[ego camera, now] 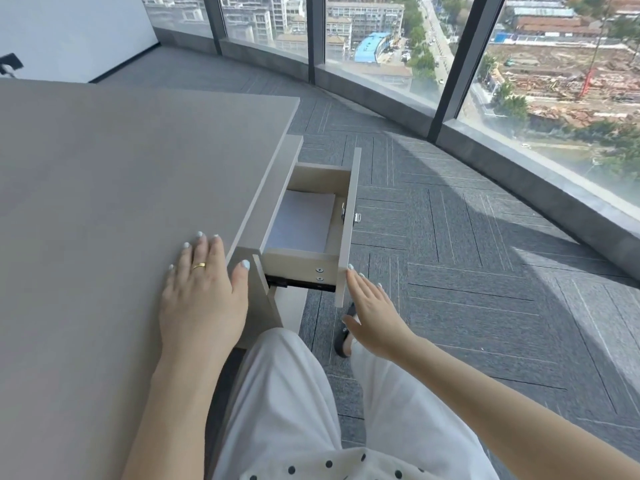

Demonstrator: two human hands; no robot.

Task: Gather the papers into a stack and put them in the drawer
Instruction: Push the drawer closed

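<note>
A stack of white papers (302,220) lies flat inside the drawer (349,216), which stands pulled out from the right side of the grey desk (121,168). My left hand (202,289) rests flat, palm down, on the desk top near its right edge, holding nothing. My right hand (372,315) is open with fingers straight, its fingertips touching the lower near corner of the drawer's front panel.
A curved wall of floor-to-ceiling windows (381,36) runs along the back and right. Grey patterned carpet (467,254) covers the floor beside the desk. My legs in white trousers (294,393) and one sandalled foot (346,337) are below the drawer.
</note>
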